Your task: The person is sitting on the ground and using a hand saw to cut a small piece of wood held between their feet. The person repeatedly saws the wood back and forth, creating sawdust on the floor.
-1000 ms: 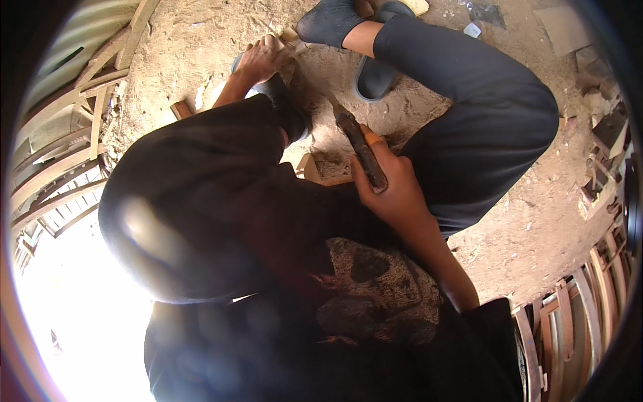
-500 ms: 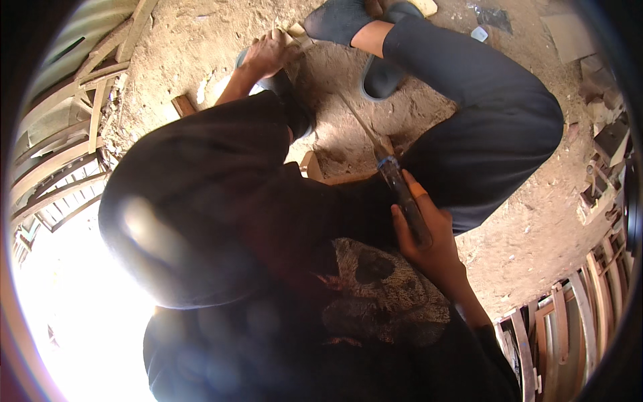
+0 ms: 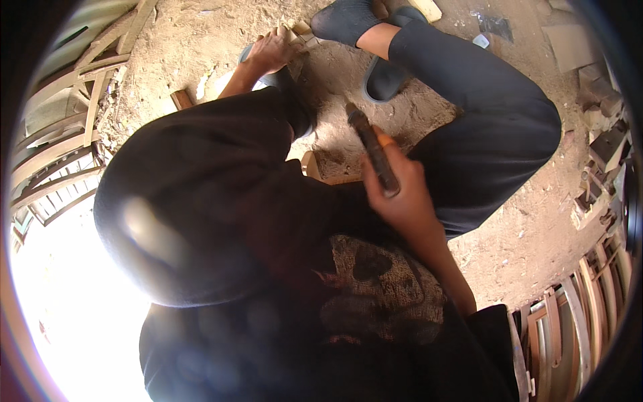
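My right hand (image 3: 405,181) grips the dark, wrapped handle (image 3: 376,157) of a long, thin hand tool. Something orange is round one of its fingers. The tool points away from me towards the far left; its blade is hardly visible now, so I cannot tell its kind. At the far left my left hand (image 3: 271,52) reaches down beside my left foot, its fingers bent over a pale piece of wood (image 3: 305,32) near the ground. My other foot, in a black sock (image 3: 343,23), rests against the far side of that wood. The left fingertips are partly hidden.
A loose grey slipper (image 3: 383,80) lies on the dirt floor (image 3: 509,261). A small wood block (image 3: 181,100) is left of my left arm. Wooden frames (image 3: 569,328) stand at the lower right, more slats (image 3: 60,157) at the left. Scraps (image 3: 603,144) are piled at the right.
My right hand has moved away from me and slightly left with the tool, whose long blade showed before. My left hand and the wood stay almost where they were.
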Demonstrator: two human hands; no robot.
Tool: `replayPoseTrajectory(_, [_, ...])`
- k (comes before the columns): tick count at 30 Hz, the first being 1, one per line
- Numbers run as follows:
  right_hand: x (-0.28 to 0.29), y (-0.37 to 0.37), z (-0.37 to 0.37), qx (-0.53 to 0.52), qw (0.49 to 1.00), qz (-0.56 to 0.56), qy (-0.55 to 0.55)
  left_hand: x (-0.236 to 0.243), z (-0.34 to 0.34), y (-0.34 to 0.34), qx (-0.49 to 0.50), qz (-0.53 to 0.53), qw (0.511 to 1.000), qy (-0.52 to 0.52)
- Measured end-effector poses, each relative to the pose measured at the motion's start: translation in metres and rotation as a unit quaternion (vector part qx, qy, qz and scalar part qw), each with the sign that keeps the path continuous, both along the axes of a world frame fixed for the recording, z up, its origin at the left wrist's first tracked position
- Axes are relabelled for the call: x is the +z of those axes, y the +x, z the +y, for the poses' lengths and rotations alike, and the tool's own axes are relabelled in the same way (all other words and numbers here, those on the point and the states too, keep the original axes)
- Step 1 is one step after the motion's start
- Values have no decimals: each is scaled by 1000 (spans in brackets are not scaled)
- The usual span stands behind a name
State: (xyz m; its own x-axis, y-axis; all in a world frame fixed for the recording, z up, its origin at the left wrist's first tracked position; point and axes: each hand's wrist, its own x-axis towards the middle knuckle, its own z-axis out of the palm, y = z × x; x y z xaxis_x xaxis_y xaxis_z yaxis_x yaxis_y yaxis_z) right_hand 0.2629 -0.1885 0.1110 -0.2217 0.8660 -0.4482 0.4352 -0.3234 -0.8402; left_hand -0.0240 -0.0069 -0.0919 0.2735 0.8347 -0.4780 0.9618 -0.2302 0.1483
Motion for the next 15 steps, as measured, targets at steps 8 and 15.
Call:
replayPoseTrajectory(8, [29, 13, -22, -9, 999, -26, -30, 9, 8, 9, 3, -4, 999, -38])
replayPoseTrajectory(15, [23, 22, -30, 17, 998, -23, 62, 5, 7, 3, 0, -14, 999, -43])
